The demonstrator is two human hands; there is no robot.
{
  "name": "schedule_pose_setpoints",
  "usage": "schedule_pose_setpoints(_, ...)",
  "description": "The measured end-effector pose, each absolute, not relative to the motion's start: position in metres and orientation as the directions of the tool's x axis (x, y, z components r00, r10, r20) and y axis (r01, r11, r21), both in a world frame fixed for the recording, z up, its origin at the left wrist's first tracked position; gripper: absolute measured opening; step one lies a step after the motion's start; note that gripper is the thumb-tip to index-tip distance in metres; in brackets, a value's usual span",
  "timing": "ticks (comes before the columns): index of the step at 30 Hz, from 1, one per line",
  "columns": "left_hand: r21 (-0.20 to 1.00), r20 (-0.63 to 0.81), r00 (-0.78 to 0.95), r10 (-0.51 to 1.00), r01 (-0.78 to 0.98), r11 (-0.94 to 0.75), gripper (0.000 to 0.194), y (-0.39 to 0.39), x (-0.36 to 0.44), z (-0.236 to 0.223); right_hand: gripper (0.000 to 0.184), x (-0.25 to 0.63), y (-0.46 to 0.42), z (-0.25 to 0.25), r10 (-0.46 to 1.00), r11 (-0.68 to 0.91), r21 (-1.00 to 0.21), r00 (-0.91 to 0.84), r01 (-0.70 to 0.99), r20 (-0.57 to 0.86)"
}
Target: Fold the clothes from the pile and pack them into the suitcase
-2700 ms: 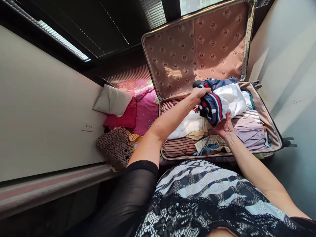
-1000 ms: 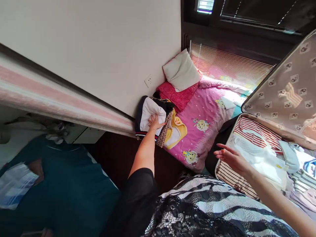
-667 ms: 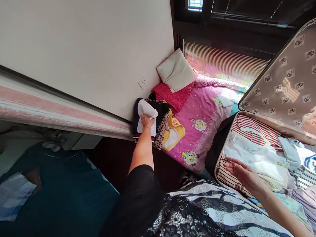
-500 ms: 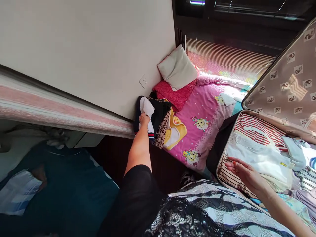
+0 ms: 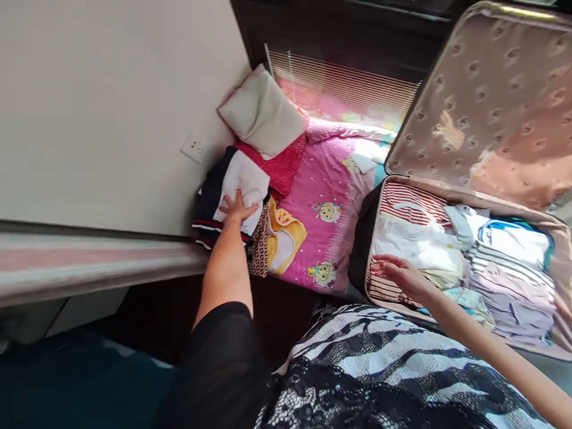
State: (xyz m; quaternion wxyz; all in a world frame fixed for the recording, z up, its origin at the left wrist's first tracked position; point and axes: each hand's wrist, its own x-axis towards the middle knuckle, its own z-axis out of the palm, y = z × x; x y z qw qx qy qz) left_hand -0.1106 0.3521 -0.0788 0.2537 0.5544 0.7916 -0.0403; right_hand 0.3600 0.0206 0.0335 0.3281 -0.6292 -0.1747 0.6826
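Observation:
My left hand [image 5: 236, 208] lies flat, fingers spread, on a folded navy and white garment [image 5: 232, 182] with red stripes. The garment rests on a pile of clothes at the corner of the bed, against the wall. My right hand [image 5: 397, 275] hovers open, fingers stretched out, over the near left corner of an open suitcase [image 5: 487, 179]. Inside the suitcase lie folded clothes: a red-striped piece [image 5: 409, 199], white ones [image 5: 417, 244] and lilac ones [image 5: 513, 292].
A pink cartoon bedspread [image 5: 328, 179] covers the bed between the pile and the suitcase. A white pillow [image 5: 261, 113] and a red cushion [image 5: 283, 167] lie at the head. A brown patterned cloth and a yellow garment [image 5: 279, 238] sit beside the pile. A wall socket [image 5: 193, 147] is close by.
The navy and white garment went from above the suitcase to the pile by the wall. My left hand now presses flat on it. The view has swung back to the right.

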Motion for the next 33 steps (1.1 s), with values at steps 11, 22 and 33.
schedule_pose_setpoints(11, 0.299, -0.167, -0.22, 0.961, 0.918, 0.262, 0.065, 0.27, -0.036, -0.031, 0.038, 0.476, -0.015, -0.013, 0.624, -0.651, -0.759, 0.569, 0.0, -0.535)
schedule_pose_setpoints(22, 0.434, -0.216, 0.861, 0.461, 0.507, -0.745, 0.058, 0.095, 0.247, -0.017, 0.048, 0.554, -0.021, -0.05, 0.712, -0.702, -0.353, 0.608, 0.618, -0.352)
schedule_pose_setpoints(33, 0.117, -0.424, 0.817, 0.391, 0.478, -0.871, 0.071, 0.118, 0.296, -0.022, 0.078, 0.559, -0.052, -0.046, 0.951, 0.015, -0.336, -0.117, 0.942, -0.287)
